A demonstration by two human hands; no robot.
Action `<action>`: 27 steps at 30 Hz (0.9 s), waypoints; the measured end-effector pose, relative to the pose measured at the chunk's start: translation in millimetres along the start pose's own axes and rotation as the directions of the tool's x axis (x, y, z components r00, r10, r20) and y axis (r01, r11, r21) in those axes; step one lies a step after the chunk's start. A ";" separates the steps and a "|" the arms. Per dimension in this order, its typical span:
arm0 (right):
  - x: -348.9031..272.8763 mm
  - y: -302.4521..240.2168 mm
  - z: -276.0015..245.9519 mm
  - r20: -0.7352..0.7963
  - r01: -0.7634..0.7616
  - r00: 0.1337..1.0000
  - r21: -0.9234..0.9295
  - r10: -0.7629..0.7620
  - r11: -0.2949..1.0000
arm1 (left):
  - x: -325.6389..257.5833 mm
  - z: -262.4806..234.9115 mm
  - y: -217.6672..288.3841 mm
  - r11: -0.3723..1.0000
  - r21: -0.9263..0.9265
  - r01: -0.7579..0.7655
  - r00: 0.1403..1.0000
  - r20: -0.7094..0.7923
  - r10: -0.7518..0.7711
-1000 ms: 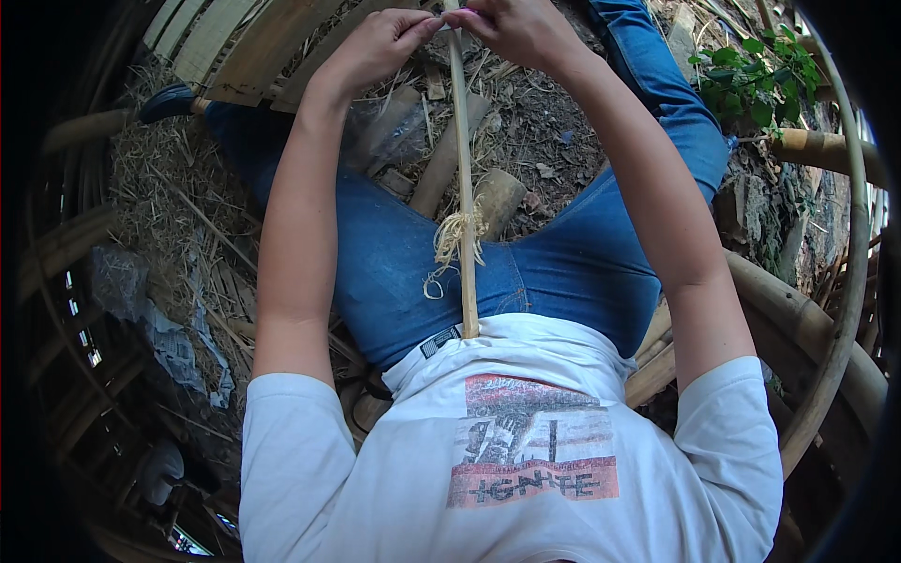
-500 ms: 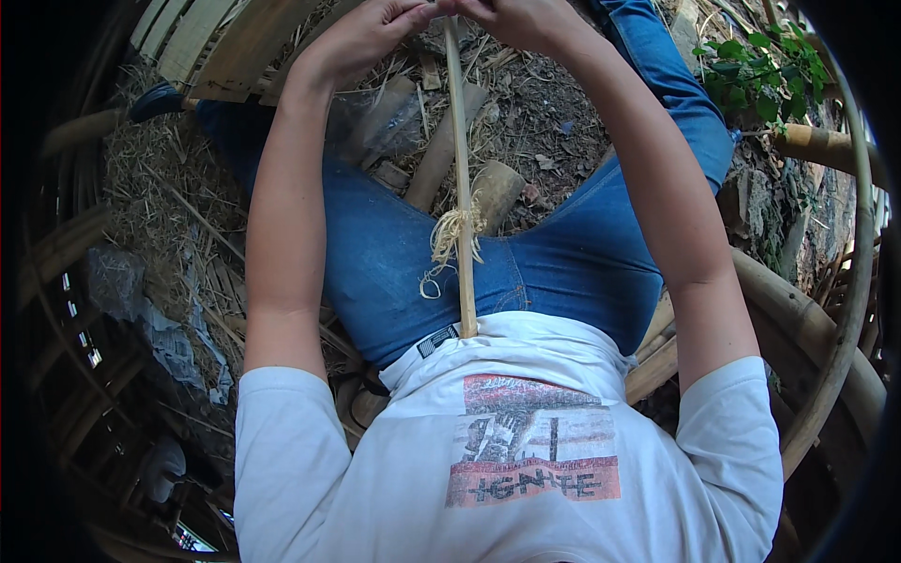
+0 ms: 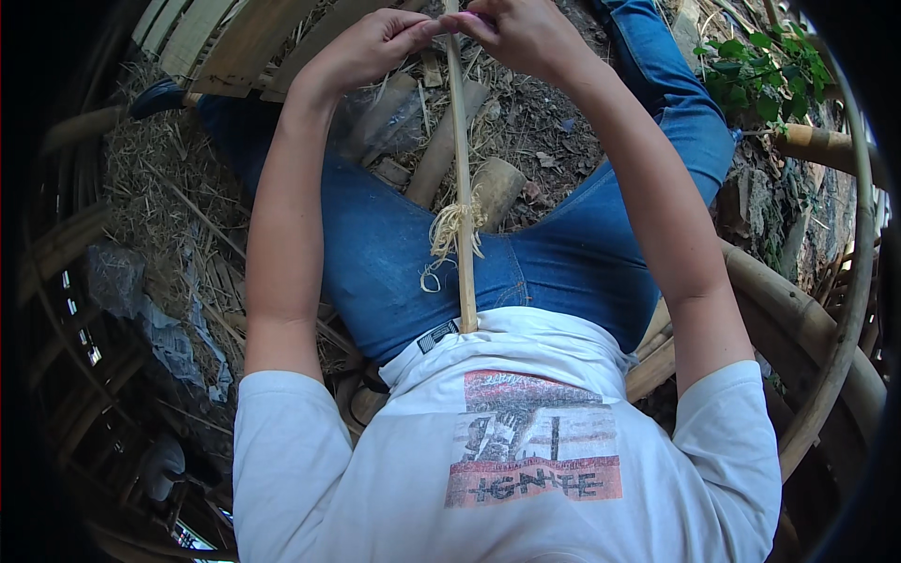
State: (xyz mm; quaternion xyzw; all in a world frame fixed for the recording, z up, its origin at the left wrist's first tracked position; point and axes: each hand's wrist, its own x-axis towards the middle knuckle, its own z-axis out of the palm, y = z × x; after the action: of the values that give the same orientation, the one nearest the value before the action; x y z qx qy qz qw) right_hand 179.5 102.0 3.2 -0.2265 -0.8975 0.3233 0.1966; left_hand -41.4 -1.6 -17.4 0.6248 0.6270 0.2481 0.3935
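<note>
A long, thin, pale wooden stick (image 3: 461, 155) runs from my waist away from me, its near end against my white shirt. At its far part my left hand (image 3: 371, 47) and my right hand (image 3: 526, 38) meet, both closed, thumbs and fingertips pinched together right over the stick. A bit of pink shows at the right fingers, but whatever the pinch holds is too small and covered to name. Curly pale shavings (image 3: 449, 235) hang around the stick near my lap, between my spread legs in blue jeans (image 3: 394, 253).
Wooden slats (image 3: 249, 52) stand at the far left. Cut pole pieces (image 3: 497, 192) lie on the littered ground between my legs. Crumpled plastic (image 3: 169, 342) lies left among straw. A leafy plant (image 3: 760, 75) and curved poles (image 3: 798, 314) edge the right side.
Both hands have come a little nearer to me along the stick, still pinched together. The stick and the shavings stay almost where they were.
</note>
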 end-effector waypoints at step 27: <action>-66.5 -15.4 32.3 -0.120 0.044 0.992 -0.049 -0.050 0.998 | -59.8 45.4 46.6 0.976 0.216 -0.038 0.993 -0.099 0.061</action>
State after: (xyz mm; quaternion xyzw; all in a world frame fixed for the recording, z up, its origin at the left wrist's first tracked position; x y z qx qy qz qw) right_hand 213.6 40.0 -23.3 -0.2292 -0.8963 0.2832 0.2529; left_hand 17.1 -63.9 5.3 0.6650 0.6542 0.2214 0.2843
